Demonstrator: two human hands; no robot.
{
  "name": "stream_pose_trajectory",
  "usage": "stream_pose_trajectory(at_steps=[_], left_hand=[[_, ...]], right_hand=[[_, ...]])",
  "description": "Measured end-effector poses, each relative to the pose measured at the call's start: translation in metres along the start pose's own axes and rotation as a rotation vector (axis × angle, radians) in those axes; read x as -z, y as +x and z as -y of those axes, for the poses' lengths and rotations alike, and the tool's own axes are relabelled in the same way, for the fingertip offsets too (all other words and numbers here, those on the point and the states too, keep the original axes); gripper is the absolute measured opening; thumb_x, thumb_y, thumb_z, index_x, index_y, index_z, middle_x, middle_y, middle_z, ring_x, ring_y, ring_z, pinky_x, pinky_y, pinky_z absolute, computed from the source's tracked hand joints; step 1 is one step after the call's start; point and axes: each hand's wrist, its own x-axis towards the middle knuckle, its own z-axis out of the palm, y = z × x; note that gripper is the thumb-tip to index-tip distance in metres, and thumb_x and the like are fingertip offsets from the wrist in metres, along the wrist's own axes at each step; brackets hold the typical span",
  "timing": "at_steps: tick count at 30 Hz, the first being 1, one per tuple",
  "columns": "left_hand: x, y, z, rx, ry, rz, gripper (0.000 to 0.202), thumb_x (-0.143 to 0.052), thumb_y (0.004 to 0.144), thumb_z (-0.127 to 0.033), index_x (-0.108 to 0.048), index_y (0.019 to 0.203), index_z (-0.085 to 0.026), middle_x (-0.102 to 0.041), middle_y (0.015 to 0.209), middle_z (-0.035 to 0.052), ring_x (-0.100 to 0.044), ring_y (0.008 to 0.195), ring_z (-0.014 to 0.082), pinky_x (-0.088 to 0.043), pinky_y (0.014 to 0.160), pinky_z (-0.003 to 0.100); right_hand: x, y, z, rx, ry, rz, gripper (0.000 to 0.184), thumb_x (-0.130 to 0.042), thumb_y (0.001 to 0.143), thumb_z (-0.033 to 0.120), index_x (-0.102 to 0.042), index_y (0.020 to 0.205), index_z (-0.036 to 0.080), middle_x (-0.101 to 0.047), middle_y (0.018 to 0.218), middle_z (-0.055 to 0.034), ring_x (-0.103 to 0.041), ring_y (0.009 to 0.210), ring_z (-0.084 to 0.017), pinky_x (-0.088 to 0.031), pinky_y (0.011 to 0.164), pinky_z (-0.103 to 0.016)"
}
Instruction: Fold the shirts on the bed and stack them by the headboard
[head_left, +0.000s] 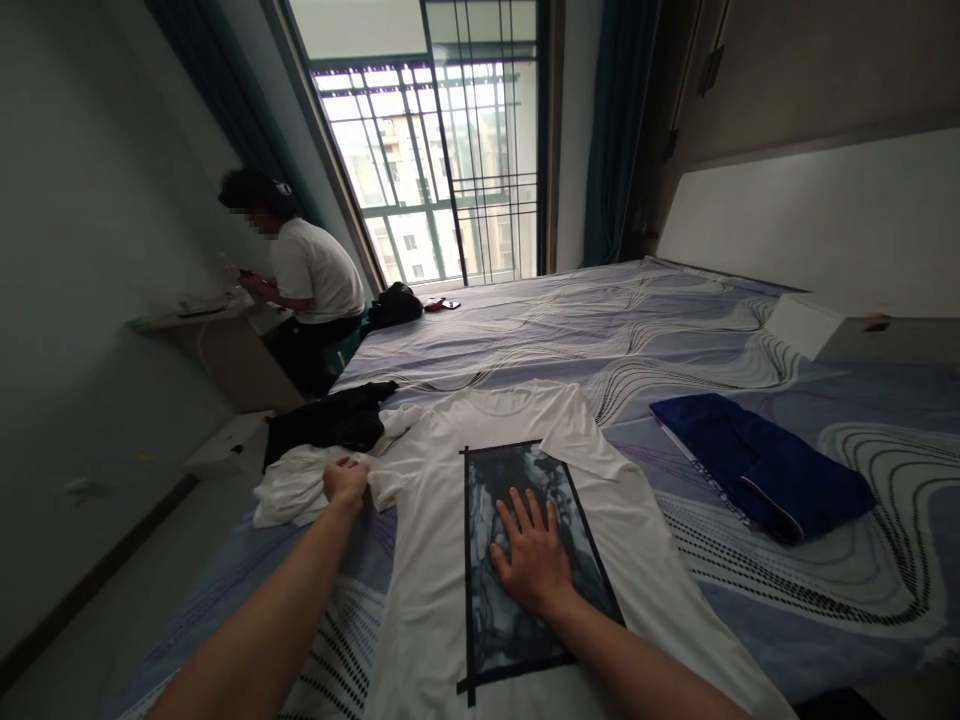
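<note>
A white T-shirt point(431, 530) with a dark, black-framed print point(486, 580) lies spread out on the bed. My right hand point(534, 560) rests flat on the print, its fingers spread. At the shirt's left sleeve edge, my left hand point(347, 482) has its fingers closed in a pinch on the sleeve. The fingertips are partly hidden. Right beside that hand is a crumpled white garment point(289, 490), and a black garment point(330, 425) lies just behind it. The sleeve on the right side is folded inward over the print's upper corner.
Folded navy clothing point(761, 465) lies to the right on the patterned bedspread point(540, 335). A white box point(806, 325) stands near the headboard. By the window, a person in a white top point(319, 270) sits at a small desk point(217, 325). A black bag point(396, 305) lies at the bed's far edge.
</note>
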Motion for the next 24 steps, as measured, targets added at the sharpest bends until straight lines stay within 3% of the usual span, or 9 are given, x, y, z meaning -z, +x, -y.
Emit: stream_pose_trajectory(at_steps=[3,6,8,10,14,18,21,24], left_hand=[[-0.012,-0.021,-0.033,-0.232,0.007,0.039,0.037,-0.058,0.083,-0.017,-0.059,0.120,-0.018,-0.072,0.110,0.0078,-0.066,0.099,0.0209,-0.051,0.092,0.035],[-0.028,-0.054,-0.058,-0.603,0.054,0.216,0.034,-0.050,0.087,-0.019,-0.062,0.118,-0.023,-0.071,0.116,0.0048,-0.067,0.096,0.0192,-0.047,0.099,0.035],[-0.035,-0.078,-0.060,-0.870,0.148,0.319,0.038,-0.050,0.087,-0.021,-0.061,0.123,-0.021,-0.067,0.124,0.0081,-0.065,0.101,0.0215,-0.046,0.101,0.038],[-0.037,-0.097,-0.047,-0.994,0.272,0.321,0.051,-0.059,0.082,-0.028,-0.055,0.132,-0.018,-0.060,0.132,0.0137,-0.059,0.117,0.0273,-0.044,0.104,0.041],[-0.024,-0.116,0.004,-0.869,0.494,0.199,0.068,-0.064,0.074,-0.027,-0.048,0.139,-0.014,-0.053,0.136,0.0184,-0.049,0.127,0.0346,-0.043,0.105,0.048],[-0.008,-0.114,0.048,-0.783,0.457,0.236,0.065,-0.056,0.071,-0.020,-0.053,0.135,-0.018,-0.059,0.130,0.0133,-0.054,0.121,0.0298,-0.042,0.107,0.044],[-0.007,-0.109,0.059,-0.777,0.340,0.250,0.060,-0.052,0.073,-0.019,-0.056,0.132,-0.021,-0.062,0.129,0.0099,-0.055,0.121,0.0273,-0.040,0.110,0.041],[-0.012,-0.104,0.060,-0.741,0.315,0.207,0.045,-0.050,0.082,-0.026,-0.063,0.125,-0.020,-0.066,0.120,0.0109,-0.058,0.114,0.0289,-0.044,0.104,0.043]], right_hand=[[0.000,0.000,0.000,0.001,-0.002,-0.005,0.071,-0.045,0.095,0.059,-0.032,0.158,0.029,-0.015,0.167,-0.0029,-0.009,0.155,-0.032,-0.003,0.124,-0.054],[0.001,-0.001,0.000,0.001,-0.008,0.000,0.071,-0.045,0.095,0.059,-0.031,0.158,0.029,-0.015,0.167,-0.0026,-0.009,0.155,-0.031,-0.003,0.124,-0.054],[0.001,-0.001,0.000,0.000,-0.009,-0.003,0.071,-0.045,0.095,0.059,-0.031,0.158,0.030,-0.015,0.167,-0.0024,-0.010,0.154,-0.032,-0.003,0.123,-0.054],[0.001,-0.001,0.000,-0.001,-0.009,-0.004,0.071,-0.045,0.095,0.059,-0.031,0.158,0.030,-0.015,0.167,-0.0026,-0.010,0.154,-0.032,-0.003,0.123,-0.054],[0.001,0.001,0.000,0.004,0.003,-0.002,0.071,-0.045,0.095,0.059,-0.031,0.158,0.029,-0.015,0.167,-0.0036,-0.010,0.154,-0.032,-0.002,0.123,-0.055],[0.000,0.000,-0.001,0.008,0.007,-0.008,0.071,-0.044,0.095,0.059,-0.032,0.158,0.028,-0.016,0.167,-0.0039,-0.010,0.154,-0.032,-0.002,0.123,-0.055],[0.000,-0.004,-0.002,0.011,0.000,-0.016,0.070,-0.045,0.095,0.058,-0.035,0.157,0.027,-0.021,0.167,-0.0053,-0.012,0.154,-0.033,-0.002,0.122,-0.055],[0.003,0.007,0.001,0.003,0.022,-0.073,0.064,-0.054,0.091,0.054,-0.050,0.148,0.026,-0.038,0.160,-0.0087,-0.028,0.147,-0.033,-0.012,0.121,-0.052]])
